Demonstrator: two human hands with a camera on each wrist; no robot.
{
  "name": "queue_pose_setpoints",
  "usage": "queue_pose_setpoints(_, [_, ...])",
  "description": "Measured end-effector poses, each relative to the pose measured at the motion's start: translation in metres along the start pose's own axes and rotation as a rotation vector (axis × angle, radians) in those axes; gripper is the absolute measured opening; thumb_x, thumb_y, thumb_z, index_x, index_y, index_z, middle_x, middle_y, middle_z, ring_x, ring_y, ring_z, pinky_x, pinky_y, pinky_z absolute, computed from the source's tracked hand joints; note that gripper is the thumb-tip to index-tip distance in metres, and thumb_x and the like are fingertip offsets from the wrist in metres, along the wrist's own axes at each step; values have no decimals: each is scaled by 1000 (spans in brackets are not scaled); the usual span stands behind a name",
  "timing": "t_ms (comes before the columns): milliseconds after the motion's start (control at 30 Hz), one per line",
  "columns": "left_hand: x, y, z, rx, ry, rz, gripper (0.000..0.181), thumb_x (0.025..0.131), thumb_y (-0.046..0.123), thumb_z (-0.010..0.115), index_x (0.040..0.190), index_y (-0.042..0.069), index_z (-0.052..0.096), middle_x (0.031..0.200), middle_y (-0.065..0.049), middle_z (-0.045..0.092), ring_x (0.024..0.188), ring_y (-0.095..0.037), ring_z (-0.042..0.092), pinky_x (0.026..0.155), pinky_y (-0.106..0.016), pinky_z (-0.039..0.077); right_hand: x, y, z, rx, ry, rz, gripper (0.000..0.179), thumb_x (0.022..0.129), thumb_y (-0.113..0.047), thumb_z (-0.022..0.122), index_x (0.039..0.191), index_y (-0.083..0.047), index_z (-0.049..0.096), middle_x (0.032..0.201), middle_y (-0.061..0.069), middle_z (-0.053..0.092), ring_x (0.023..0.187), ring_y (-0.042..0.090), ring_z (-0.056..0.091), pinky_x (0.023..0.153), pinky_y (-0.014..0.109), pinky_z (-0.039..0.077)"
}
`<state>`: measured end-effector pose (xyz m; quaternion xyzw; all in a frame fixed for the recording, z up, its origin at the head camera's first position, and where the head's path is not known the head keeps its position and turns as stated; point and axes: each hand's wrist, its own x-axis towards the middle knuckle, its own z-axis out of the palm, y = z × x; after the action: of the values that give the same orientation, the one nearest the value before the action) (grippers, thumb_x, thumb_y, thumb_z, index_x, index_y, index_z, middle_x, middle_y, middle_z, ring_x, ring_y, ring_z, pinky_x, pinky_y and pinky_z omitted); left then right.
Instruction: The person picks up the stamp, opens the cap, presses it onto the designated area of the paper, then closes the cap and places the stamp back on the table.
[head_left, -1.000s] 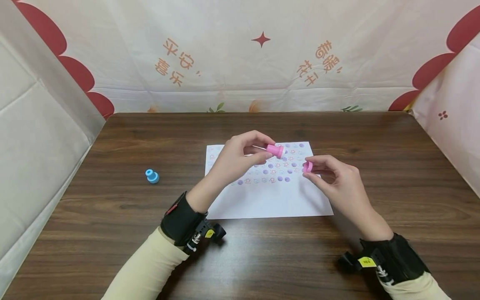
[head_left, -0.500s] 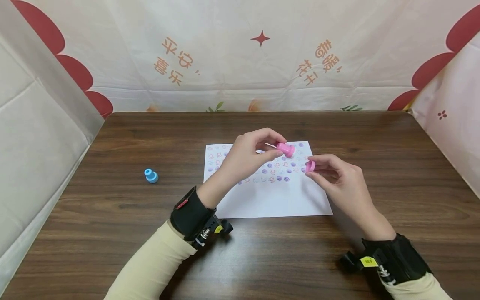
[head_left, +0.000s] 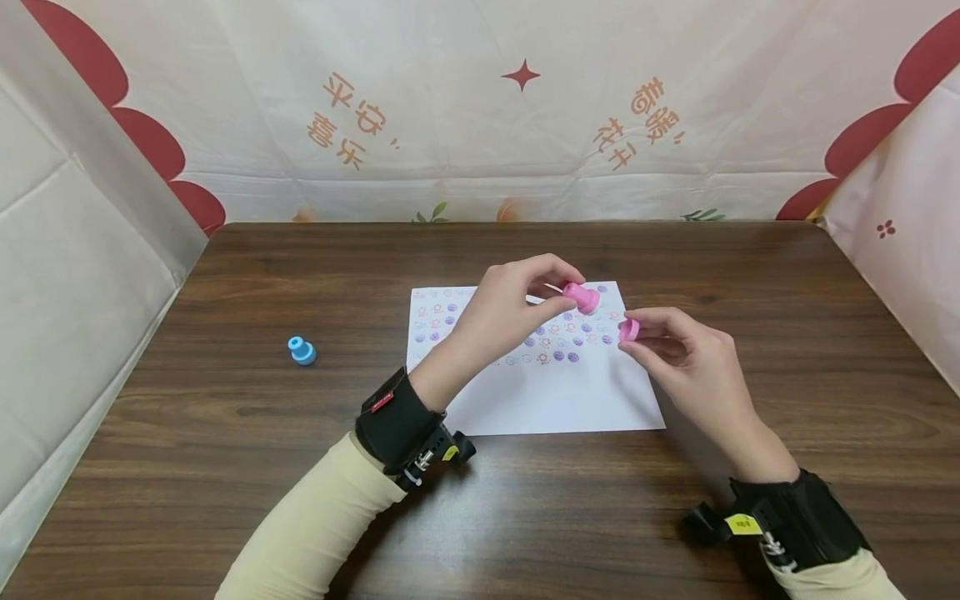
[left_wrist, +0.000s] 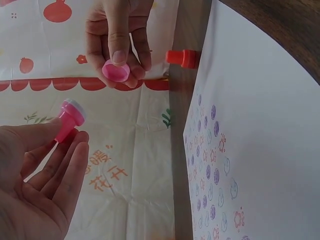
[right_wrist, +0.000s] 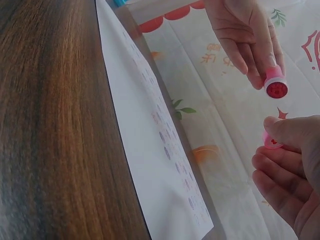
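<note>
Paper [head_left: 555,400] lies below: left hand [head_left: 510,304] pinches pink stamp [head_left: 582,298] by its handle [left_wrist: 64,132], perhaps to spare the inked face [right_wrist: 276,90]; right hand [head_left: 686,358] pinches pink cap [head_left: 628,331] near paper's right edge.

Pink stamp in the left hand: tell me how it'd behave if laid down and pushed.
The pink stamp would probably roll in an arc on its side, since its round head is wider than its handle. It is likely light: the left hand just pinches it by the handle. Its smooth-looking surface may be slightly slippery.
</note>
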<state>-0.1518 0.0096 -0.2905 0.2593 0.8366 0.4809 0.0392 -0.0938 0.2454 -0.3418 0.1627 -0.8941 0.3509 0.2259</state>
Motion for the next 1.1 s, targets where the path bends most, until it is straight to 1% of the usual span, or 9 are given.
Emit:
queue_pose_setpoints(333, [4,-1,4,88,3,-9,24,92,20,72,116,20,69,114,4,73,102,-12,71,80,-20,56,2,0,0,-7,5,3,43,71,9,83,111,0,69,94,14,75,85,-23,56,75,1,48])
queue_pose_setpoints(500, [7,-3,7,186,0,-5,24,92,22,72,116,22,69,114,6,74,102,-10,72,80,-21,56,2,-1,0,-9,4,9,42,72,8,83,111,-1,69,95,14,76,85,-22,56,75,1,48])
queue_pose_setpoints(733, [11,0,15,368,-17,-14,28,92,29,72,119,26,69,113,8,74,105,-9,70,79,-22,55,1,-1,-3,-17,15,16,44,71,8,84,111,-1,70,95,15,75,85,-22,56,76,-1,46])
queue_pose_setpoints(900, [14,2,22,441,-43,-22,29,92,32,72,121,28,68,113,9,74,106,-9,68,76,-20,53,2,0,-5,-22,36,13,45,70,9,84,111,-1,70,94,15,75,84,-21,56,75,0,47])
queue_pose_setpoints(1100, [17,2,29,505,-81,-32,31,93,31,70,124,28,67,115,8,74,107,-9,68,72,-18,52,4,1,-8,-17,50,11,46,71,10,83,114,-1,70,95,16,75,85,-20,57,73,-1,46])
